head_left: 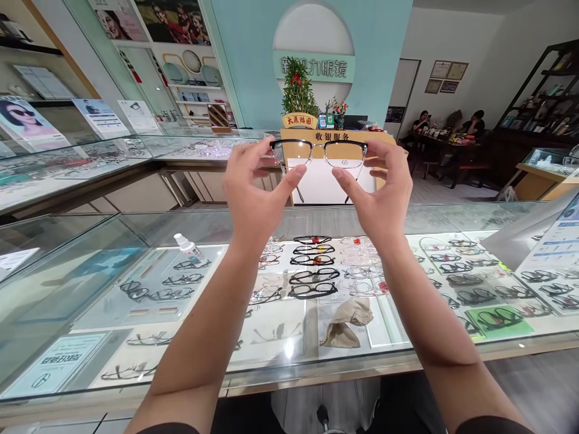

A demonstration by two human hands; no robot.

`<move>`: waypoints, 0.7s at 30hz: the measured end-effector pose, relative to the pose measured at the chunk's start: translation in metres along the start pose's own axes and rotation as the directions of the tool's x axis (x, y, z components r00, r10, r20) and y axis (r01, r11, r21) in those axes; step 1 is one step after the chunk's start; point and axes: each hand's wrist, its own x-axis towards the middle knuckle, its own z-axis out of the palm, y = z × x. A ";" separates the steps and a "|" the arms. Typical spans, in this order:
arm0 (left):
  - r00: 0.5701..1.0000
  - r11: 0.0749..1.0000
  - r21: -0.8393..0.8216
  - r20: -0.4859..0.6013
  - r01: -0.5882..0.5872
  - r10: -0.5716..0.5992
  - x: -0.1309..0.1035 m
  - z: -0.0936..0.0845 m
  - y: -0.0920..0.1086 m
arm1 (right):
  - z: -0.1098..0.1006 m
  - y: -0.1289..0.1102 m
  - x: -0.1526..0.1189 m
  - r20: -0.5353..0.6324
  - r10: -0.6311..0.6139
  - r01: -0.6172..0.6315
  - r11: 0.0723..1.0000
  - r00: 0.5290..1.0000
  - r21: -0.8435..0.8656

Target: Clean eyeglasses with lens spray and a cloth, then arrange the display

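Observation:
Both arms reach forward over a glass display counter, holding up a pair of eyeglasses with a dark upper rim and clear lenses. My left hand grips the left end of the frame between thumb and fingers. At the right end, my right hand pinches the frame the same way. The temples hang unfolded below and behind the lenses. A crumpled beige cloth lies on the counter below the hands. To the left stands a small white bottle, tilted in the view.
Rows of eyeglasses lie in the glass counter. Another glass case runs along the left. A wooden cashier desk with a plant stands ahead. Two people sit at a table at the back right.

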 end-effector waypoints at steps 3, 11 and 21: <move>1.000 0.999 -0.052 0.013 0.016 -0.016 0.000 0.002 -0.002 | -0.001 -0.001 0.000 0.021 0.017 -0.017 1.000 1.000 0.012; 0.998 0.995 -0.077 0.023 0.068 -0.066 0.002 0.002 0.001 | -0.004 -0.002 0.002 0.015 -0.012 0.012 1.000 1.000 -0.007; 0.994 0.989 -0.133 0.089 0.070 -0.059 0.010 -0.006 -0.007 | -0.018 0.008 0.012 0.076 -0.061 0.061 0.998 0.995 0.003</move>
